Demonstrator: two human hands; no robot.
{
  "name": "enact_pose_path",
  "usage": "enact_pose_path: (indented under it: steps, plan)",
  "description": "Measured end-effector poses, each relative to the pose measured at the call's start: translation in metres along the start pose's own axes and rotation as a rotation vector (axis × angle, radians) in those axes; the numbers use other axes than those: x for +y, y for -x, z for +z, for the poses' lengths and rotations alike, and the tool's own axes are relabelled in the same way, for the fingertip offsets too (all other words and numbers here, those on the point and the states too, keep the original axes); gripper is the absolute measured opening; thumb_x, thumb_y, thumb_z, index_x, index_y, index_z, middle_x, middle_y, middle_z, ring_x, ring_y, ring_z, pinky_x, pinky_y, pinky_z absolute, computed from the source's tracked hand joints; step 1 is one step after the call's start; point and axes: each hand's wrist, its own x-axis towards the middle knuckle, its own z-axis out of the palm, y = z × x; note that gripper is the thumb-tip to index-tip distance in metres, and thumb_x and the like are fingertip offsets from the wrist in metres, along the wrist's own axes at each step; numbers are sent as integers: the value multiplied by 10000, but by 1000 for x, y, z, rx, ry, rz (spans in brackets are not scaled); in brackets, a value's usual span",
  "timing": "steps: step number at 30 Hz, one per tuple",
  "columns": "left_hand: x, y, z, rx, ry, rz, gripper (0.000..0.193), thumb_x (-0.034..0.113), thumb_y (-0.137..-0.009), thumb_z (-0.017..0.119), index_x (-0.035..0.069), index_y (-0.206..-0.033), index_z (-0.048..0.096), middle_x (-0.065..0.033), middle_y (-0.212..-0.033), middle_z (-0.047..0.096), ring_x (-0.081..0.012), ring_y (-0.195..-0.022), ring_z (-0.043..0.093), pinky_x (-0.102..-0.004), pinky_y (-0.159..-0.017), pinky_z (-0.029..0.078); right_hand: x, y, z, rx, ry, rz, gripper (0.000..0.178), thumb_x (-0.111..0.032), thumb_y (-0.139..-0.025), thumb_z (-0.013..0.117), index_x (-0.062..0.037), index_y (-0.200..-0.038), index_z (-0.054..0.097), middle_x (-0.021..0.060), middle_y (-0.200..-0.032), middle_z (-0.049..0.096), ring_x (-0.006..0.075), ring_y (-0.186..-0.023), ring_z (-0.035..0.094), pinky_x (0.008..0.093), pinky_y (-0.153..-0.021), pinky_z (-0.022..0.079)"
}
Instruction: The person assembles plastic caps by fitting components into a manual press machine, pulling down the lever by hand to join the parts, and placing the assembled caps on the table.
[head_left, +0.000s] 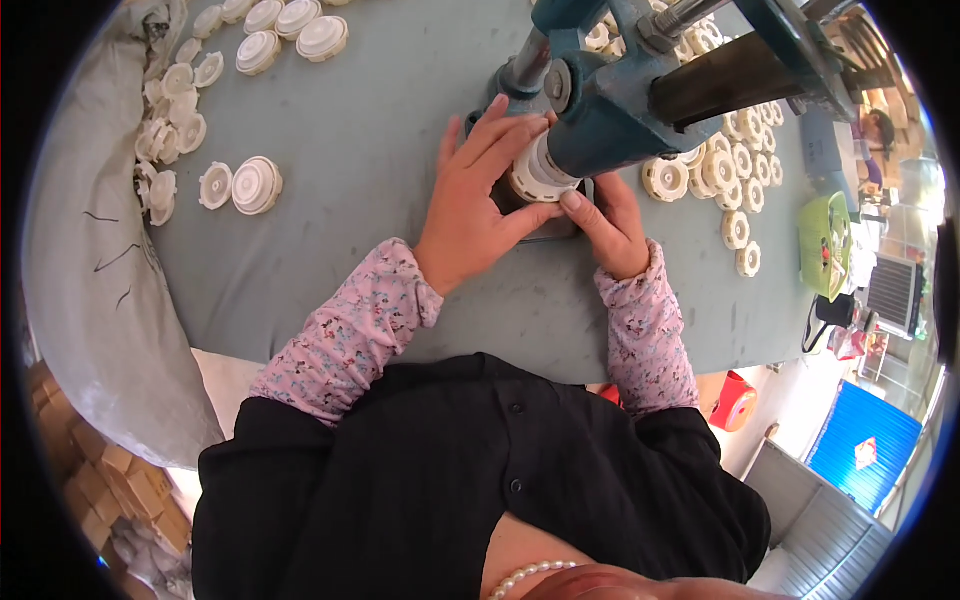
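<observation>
Under the ram of a dark teal hand press (605, 125) sits a round white plastic cap (540, 188) with a notched rim. My left hand (465, 205) grips the cap from its left, thumb along the near edge and fingers reaching up beside the press. From the right, my right hand (615, 225) holds it with the thumb on the near rim; its other fingers are partly hidden behind the press head. The press hides the cap's far side and part of its top.
Several notched white rings (735, 185) lie right of the press. More white caps (257, 185) and thin discs (175, 130) are spread at the left, beside a large grey sack (100, 250). A green basket (825, 245) stands at the right edge of the grey-green table (300, 270).
</observation>
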Motion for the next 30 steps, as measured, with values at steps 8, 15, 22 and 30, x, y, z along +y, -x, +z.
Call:
enact_pose_path:
  steps: [8, 15, 22, 30]
  plan:
    - [-14, -6, -5, -114, 54, -155, 802, 312, -683, 961, 192, -1414, 655, -17, -1404, 652, -318, -1562, 354, -655, -1233, 113, 0, -1, 0, 2, 28, -14, 558, -179, -1010, 669, 29, -1504, 512, 172, -1592, 478, 302, -1505, 414, 395, -1236, 284]
    - [-13, -15, -12, -158, 142, -105, 773, 283, -680, 947, 196, -1397, 672, -30, -1348, 676, -334, -1560, 354, -645, -1237, 115, -4, 4, 2, 27, 126, -16, 575, -153, -1002, 683, 29, -1514, 495, 163, -1543, 541, 292, -1447, 495, 388, -1201, 346]
    - [8, 6, 20, 209, -105, -71, 701, 239, -667, 925, 129, -1316, 684, -56, -1290, 657, -361, -1392, 485, -530, -1167, 302, 2, 3, 3, 23, 17, -40, 593, -217, -1048, 597, 46, -1552, 428, 165, -1595, 481, 270, -1496, 427, 386, -1228, 302]
    - [14, 0, 22, 276, -110, -119, 695, 236, -657, 924, 106, -1289, 668, -73, -1363, 608, -375, -1369, 492, -502, -1159, 334, 5, 2, 8, 30, -160, 47, 565, -204, -1080, 499, 25, -1586, 395, 117, -1599, 475, 236, -1491, 405, 362, -1231, 284]
